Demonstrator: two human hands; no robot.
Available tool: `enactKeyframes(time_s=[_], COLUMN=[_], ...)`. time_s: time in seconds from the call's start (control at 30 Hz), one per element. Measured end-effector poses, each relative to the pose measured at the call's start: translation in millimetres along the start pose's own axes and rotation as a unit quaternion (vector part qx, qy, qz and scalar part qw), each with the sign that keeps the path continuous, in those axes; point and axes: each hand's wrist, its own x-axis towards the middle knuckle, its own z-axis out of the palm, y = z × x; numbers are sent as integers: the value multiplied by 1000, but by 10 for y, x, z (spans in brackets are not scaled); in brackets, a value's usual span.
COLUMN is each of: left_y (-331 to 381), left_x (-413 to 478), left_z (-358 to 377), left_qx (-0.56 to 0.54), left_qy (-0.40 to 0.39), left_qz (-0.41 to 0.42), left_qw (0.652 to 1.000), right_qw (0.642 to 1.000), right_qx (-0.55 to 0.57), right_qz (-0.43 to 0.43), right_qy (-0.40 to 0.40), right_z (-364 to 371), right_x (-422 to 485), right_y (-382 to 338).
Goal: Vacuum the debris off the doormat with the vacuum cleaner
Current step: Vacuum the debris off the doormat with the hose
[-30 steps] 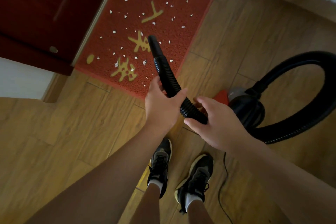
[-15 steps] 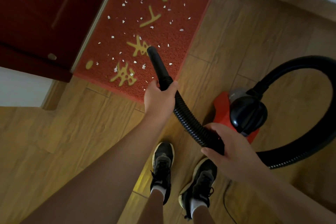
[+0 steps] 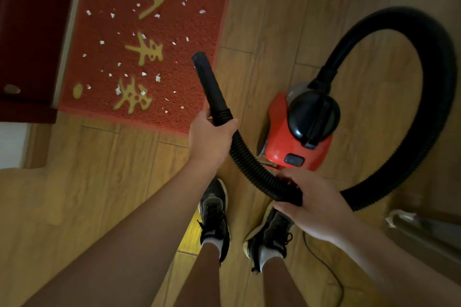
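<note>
**Layout.** A dark red panel (image 3: 27,32), either a door or a cabinet front, borders the far left. The doormat (image 3: 199,32) lies flat on the wooden floor (image 3: 87,182) directly beside it. The debris (image 3: 157,78), small white scraps, is scattered over most of the mat's visible surface.

**Handling.** The nozzle (image 3: 212,87) is a rigid black tube. Its open tip is over the right side of the mat, and whether it touches the pile cannot be told. The scraps look light and should lift readily. The coarse pile may trap some of them, so bring the tip close. The hose (image 3: 252,164) is ribbed and flexible. It will bend instead of steering the tip, so take hold at the stiff collar where nozzle and hose join.

**Left hand.** The left hand (image 3: 210,139) is wrapped round that collar with the forearm extended forward. The nozzle points away from the person and up-left across the view.

**Right hand.** The red vacuum cleaner (image 3: 282,147) sits on the floor to the right of the mat, just ahead of the person's shoes (image 3: 214,209). The right hand (image 3: 319,209) grips the hose further back, fingers curled round it, and takes up slack. From there the hose runs in a wide loop to the canister top. A thin power cord (image 3: 324,264) trails on the floor behind the right hand and is a possible trip point.
</note>
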Motion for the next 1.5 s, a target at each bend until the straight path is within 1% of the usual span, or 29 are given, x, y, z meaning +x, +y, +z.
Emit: enactKeyframes(time_s=[0.17, 0.27, 0.4, 0.53, 0.77, 1.0, 1.1, 1.17, 1.23, 1.33, 1.5], left_y=[-237, -369, -515, -675, -885, -1038, -1058, -1081, -1099, -1132, -1162], left_x=[-79, -112, -162, -177, -119, 33, 77, 93, 94, 81, 38], left_z=[334, 526, 729, 905, 1140, 1225, 1256, 1265, 1268, 1276, 1311], left_qx=[13, 22, 30, 56, 84, 106, 109, 113, 111, 104, 111], left_qy=[-16, -22, -25, -36, -44, -48, -50, -49, -48, -52, -89], left_qz=[8, 26, 22, 31, 33, 39, 40, 44, 41, 32, 28], left_qw=[1000, 999, 999, 997, 995, 992, 992, 991, 992, 993, 989], right_qw=[1000, 1000, 999, 998, 996, 996, 996, 997, 994, 984, 957], right_qx=[-27, -21, -26, -33, -58, -74, -63, -16, 31, 45, 78], right_qz=[11, 18, 25, 49, 64, 52, 58, 75, 104, 141, 216], right_qy=[-7, -10, -17, -23, -20, -12, -18, -4, 27, 104, 178], right_z=[140, 213, 295, 367, 525, 627, 645, 633, 623, 656, 755], right_x=[-1, 18, 39, 77, 254, 481, 557, 602, 668, 794, 923], right_y=[437, 669, 929, 1150, 1415, 1563, 1591, 1595, 1587, 1592, 1621])
